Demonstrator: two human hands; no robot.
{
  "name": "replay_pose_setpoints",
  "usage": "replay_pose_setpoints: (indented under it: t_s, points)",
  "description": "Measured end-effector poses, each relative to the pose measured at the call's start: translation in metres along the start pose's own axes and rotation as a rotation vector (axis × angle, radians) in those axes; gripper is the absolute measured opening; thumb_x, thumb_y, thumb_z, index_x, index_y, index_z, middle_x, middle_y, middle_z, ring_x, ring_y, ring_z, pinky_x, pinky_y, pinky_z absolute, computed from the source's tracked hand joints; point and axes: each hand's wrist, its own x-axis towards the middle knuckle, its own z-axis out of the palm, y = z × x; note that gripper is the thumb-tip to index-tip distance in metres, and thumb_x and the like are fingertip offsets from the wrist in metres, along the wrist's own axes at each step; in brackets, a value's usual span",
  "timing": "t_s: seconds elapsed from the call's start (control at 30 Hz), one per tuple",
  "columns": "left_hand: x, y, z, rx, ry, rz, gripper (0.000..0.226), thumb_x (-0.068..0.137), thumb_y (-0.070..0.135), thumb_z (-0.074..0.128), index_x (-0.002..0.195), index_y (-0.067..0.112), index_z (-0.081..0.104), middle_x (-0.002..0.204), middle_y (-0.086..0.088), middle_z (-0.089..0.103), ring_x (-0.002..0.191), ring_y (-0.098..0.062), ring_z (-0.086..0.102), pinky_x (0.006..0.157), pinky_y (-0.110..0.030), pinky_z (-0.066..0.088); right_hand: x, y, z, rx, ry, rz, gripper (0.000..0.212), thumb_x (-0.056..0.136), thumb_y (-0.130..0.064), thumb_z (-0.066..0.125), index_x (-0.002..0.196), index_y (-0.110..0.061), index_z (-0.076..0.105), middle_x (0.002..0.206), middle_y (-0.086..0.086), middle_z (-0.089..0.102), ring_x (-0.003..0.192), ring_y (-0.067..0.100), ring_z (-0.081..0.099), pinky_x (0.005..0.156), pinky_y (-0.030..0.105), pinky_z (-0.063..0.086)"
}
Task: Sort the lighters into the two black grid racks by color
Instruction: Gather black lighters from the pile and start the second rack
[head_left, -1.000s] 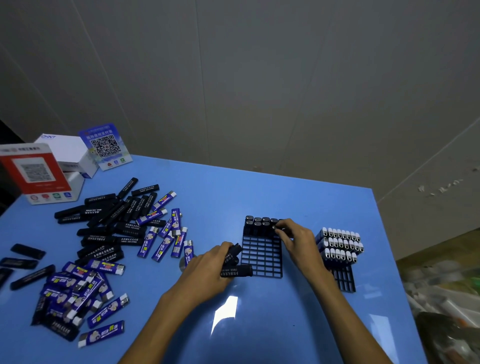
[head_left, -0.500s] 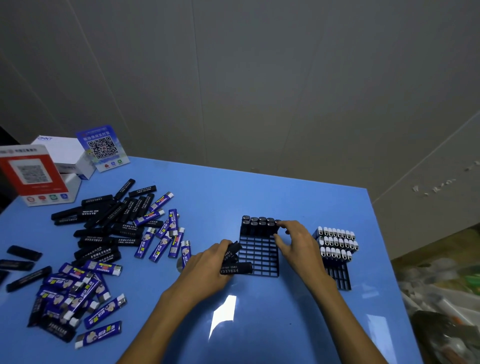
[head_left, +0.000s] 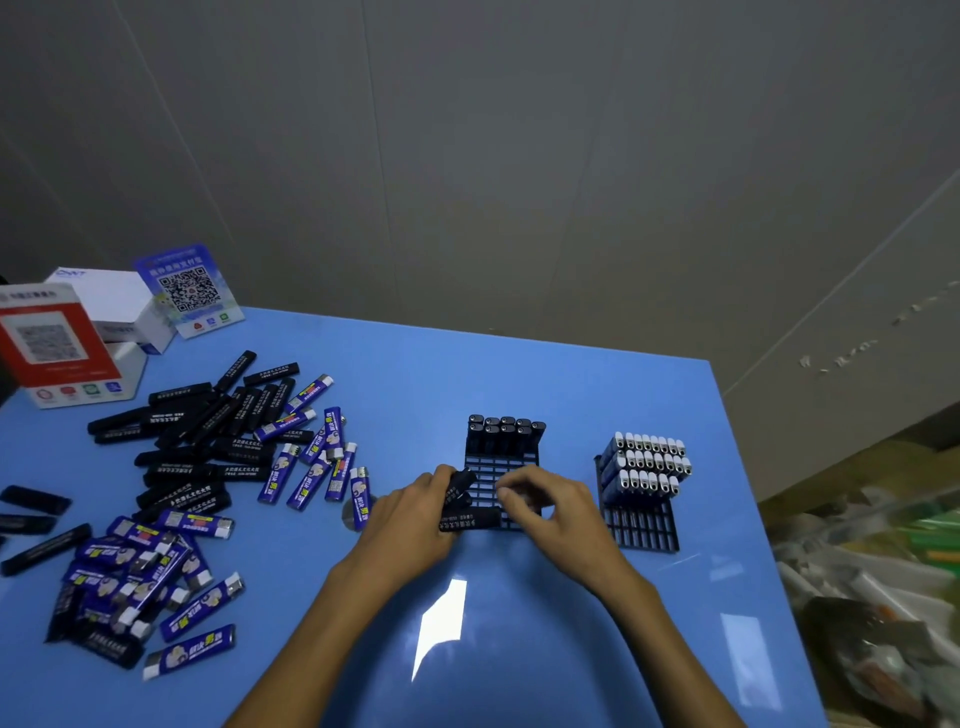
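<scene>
Blue laminate covers the table (head_left: 467, 374), on which two black grid racks are set side by side. The near rack (head_left: 498, 475) holds black lighters (head_left: 505, 431) standing upright in its far rows, the remaining cells being open. The right rack (head_left: 644, 525) is filled at its far end with blue lighters (head_left: 649, 462), their white and metal tops showing in three rows.

A small bundle of black lighters (head_left: 460, 506) is gripped in the left hand (head_left: 415, 525), fingers curled round them, just at the left edge of the near rack. The right hand (head_left: 553, 512) is held over the near part of that rack with thumb and fingers bent toward the bundle; the spot is blurred, so whether anything is pinched cannot be told.

To the left, loose black lighters (head_left: 208, 431) are heaped on the table, with blue ones (head_left: 322, 457) scattered beside them and a further mixed pile (head_left: 140, 577) nearer the front left corner. At the far left corner are seen a white box (head_left: 111, 301), a red QR sign (head_left: 49, 343) and a blue QR card (head_left: 189, 288)
</scene>
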Motion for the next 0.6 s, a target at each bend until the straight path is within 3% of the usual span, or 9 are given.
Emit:
replay_pose_setpoints:
  t_s: [0.13, 0.27, 0.6]
  points:
    - [-0.0025, 0.0016, 0.0032, -0.003, 0.021, 0.004, 0.038, 0.089, 0.035, 0.053, 0.123, 0.026, 0.039, 0.112, 0.000, 0.059, 0.093, -0.029, 0.062, 0.072, -0.036, 0.048, -0.0069, -0.0017, 0.0054, 0.171, -0.096, 0.104, 0.013, 0.082, -0.029, 0.075, 0.090, -0.022, 0.068, 0.077, 0.004, 0.068, 0.069, 0.022, 0.064, 0.071, 0.031, 0.055]
    - [-0.0036, 0.0017, 0.0047, -0.003, 0.026, 0.003, 0.037, 0.087, 0.033, 0.054, 0.121, 0.027, 0.039, 0.111, 0.001, 0.060, 0.092, -0.028, 0.063, 0.071, -0.036, 0.048, -0.0079, -0.0006, 0.0065, 0.304, -0.145, 0.143, 0.012, 0.084, -0.013, 0.073, 0.093, -0.008, 0.067, 0.072, 0.003, 0.068, 0.063, 0.018, 0.065, 0.068, 0.031, 0.055]
    - [-0.0019, 0.0061, 0.0006, -0.035, 0.038, 0.014, 0.038, 0.086, 0.034, 0.055, 0.120, 0.028, 0.040, 0.109, 0.002, 0.060, 0.094, -0.028, 0.062, 0.072, -0.036, 0.046, -0.0038, -0.0020, 0.0027, 0.351, -0.099, 0.141, 0.006, 0.087, -0.009, 0.070, 0.091, -0.007, 0.067, 0.069, 0.003, 0.066, 0.061, 0.020, 0.063, 0.064, 0.031, 0.054]
